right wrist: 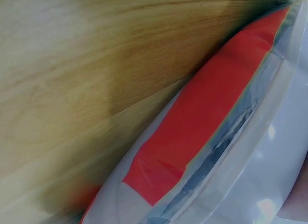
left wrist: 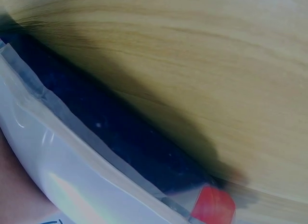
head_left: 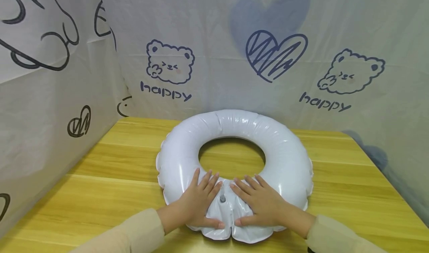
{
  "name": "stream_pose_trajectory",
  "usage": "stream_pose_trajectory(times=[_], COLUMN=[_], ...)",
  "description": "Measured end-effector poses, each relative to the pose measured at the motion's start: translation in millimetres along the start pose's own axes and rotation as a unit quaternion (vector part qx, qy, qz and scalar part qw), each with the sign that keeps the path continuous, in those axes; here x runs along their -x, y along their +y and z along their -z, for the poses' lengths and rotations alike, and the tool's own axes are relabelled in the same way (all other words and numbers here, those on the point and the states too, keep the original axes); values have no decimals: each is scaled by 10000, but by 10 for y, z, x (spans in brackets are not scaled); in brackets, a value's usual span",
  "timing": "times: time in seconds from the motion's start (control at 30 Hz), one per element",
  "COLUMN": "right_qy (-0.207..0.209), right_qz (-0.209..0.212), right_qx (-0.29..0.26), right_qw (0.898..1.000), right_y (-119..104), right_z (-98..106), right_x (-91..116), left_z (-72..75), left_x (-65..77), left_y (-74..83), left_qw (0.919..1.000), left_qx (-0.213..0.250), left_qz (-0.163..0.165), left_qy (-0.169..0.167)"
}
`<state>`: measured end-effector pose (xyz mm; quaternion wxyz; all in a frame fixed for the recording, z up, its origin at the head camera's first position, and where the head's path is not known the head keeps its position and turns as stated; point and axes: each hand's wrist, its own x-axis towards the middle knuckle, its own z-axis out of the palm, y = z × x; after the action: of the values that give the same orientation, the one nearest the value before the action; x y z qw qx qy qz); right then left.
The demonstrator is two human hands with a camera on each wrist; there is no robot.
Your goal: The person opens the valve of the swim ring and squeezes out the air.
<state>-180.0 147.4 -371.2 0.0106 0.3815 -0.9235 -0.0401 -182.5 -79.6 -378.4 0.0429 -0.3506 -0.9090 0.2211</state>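
A white inflatable swim ring (head_left: 234, 121) lies flat on the wooden table, puffed up at the back and sides and creased at the front. My left hand (head_left: 197, 201) presses on its front left part with spread fingers. On the front right part my right hand (head_left: 263, 202) rests, fingers likewise spread. Between the hands sits a small grey valve (head_left: 222, 198). In the left wrist view the ring's underside (left wrist: 110, 113) is dark blue with a red patch; in the right wrist view a red band (right wrist: 207, 108) runs under its clear seam.
The yellow wood-grain table (head_left: 110, 193) extends to both sides of the ring. White cloth (head_left: 214, 70) printed with hearts and bears hangs behind it, and another printed cloth (head_left: 40, 108) hangs along the left.
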Motion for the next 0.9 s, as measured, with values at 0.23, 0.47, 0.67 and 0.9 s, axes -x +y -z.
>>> stream_pose_trajectory(times=[0.23,0.47,0.67,0.9], right_qy=[17,136,151,241], right_qz=[-38,-45,-106,-114], right_qx=[180,339,425,744], right_qw=[9998,9993,9989,9969], right_y=[-22,-49,-69,-94], right_z=[8,21,15,7], right_x=[-15,-17,-24,-41], left_z=[44,76,79,108], left_x=[1,5,-8,2], left_y=[1,17,37,42], left_qw=[10000,9999,9994,9988], left_qx=[-20,-111,-307,-434], left_qz=[-9,47,102,153], left_qy=[-39,-120,-126,-152])
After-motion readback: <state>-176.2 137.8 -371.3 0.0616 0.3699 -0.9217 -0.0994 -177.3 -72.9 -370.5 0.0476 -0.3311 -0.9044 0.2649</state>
